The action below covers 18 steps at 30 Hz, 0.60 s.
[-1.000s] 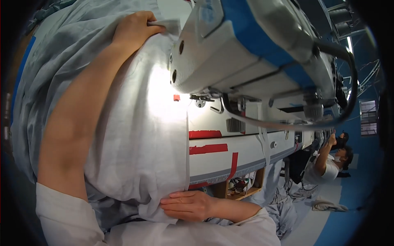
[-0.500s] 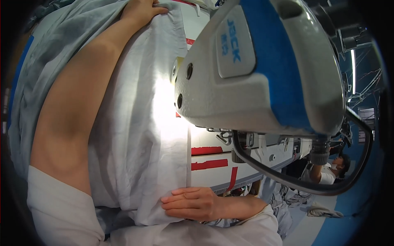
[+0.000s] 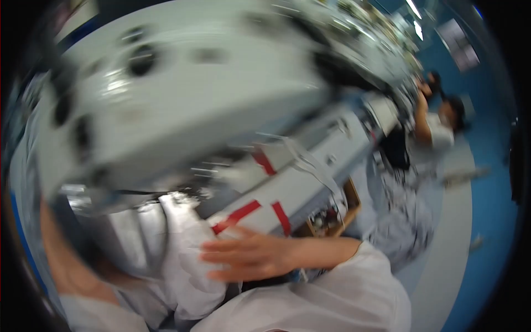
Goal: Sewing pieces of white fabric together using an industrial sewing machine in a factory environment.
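Note:
My right hand [image 3: 243, 257] has its fingers stretched out and apart, blurred by motion, at the edge of a pale white cloth [image 3: 191, 254]. I cannot tell whether it presses on the cloth. The cloth runs up under the white sewing machine [image 3: 193, 99], whose head fills the upper left. Of my left arm only the forearm [image 3: 72, 260] shows, at the lower left. My left hand is hidden behind the machine.
Red tape strips [image 3: 281, 218] mark the white machine table [image 3: 310, 185]. A wooden drawer [image 3: 345, 207] with small items sits below its edge. Rumpled grey cloth [image 3: 404, 213] lies to the right. Farther off, a person [image 3: 442, 124] in a white top sits near other machines.
The view has swung and tilted, so the machine head now covers the upper left and my left hand. My right hand's fingers have spread from lying flat on the cloth.

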Tool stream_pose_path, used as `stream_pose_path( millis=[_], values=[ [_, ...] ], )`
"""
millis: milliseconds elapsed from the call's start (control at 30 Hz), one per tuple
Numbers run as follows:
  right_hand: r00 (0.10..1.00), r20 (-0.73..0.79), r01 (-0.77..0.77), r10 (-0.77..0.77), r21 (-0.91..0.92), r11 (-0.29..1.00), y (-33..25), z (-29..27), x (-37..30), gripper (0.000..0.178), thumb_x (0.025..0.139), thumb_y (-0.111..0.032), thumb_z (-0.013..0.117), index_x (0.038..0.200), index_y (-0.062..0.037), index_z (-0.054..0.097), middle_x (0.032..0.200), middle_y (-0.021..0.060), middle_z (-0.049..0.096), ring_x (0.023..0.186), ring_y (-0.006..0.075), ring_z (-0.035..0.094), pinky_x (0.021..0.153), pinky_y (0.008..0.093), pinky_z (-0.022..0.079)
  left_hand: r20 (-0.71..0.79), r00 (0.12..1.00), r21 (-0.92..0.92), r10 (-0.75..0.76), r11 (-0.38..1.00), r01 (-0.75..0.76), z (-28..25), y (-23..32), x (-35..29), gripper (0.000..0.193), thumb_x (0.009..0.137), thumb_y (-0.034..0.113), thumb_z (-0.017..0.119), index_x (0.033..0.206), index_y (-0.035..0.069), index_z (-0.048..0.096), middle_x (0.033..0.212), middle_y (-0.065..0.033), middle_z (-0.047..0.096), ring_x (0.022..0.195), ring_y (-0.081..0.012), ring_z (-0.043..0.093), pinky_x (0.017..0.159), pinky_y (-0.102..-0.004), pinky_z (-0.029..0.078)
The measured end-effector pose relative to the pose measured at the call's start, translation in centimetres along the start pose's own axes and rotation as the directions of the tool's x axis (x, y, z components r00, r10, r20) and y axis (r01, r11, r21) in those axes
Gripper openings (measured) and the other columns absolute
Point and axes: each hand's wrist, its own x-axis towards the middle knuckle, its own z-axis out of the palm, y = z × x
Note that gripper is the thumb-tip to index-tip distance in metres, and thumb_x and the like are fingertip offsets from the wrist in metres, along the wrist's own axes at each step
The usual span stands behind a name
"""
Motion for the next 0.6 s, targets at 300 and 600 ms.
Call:
stream_pose_path(
  millis=[300, 600],
  values=[
    [0.429, -0.817, -0.876, 0.386, -0.273, 0.397, 5.1, -11.4, -17.5, 0.017, 0.076, -0.002, 0.068, 0.092, -0.0038, 0.068, 0.095, 0.0127, 0.063, 0.090, 0.0292, 0.060, 0.081, 0.0363, 0.049, 0.219, 0.975, -0.090, 0.021, 0.996, -0.001, -6.5, -4.4, -15.3, 0.046, 0.089, 0.024, 0.056, 0.128, 0.001, 0.046, 0.132, -0.0217, 0.046, 0.125, -0.0321, 0.043, 0.102, -0.0393, 0.034],
    [0.547, -0.761, -0.744, 0.349, -0.250, 0.620, 5.8, -11.3, -14.7, 0.032, 0.077, -0.005, 0.068, 0.108, -0.0107, 0.064, 0.098, 0.0085, 0.062, 0.094, 0.0278, 0.060, 0.081, 0.0358, 0.050, 0.367, 0.924, 0.124, 0.105, 0.979, -0.161, -18.2, 8.2, -34.2, 0.071, 0.092, 0.039, 0.055, 0.141, -0.005, 0.030, 0.148, -0.0257, 0.025, 0.137, -0.0409, 0.025, 0.111, -0.0490, 0.023]
  ],
)
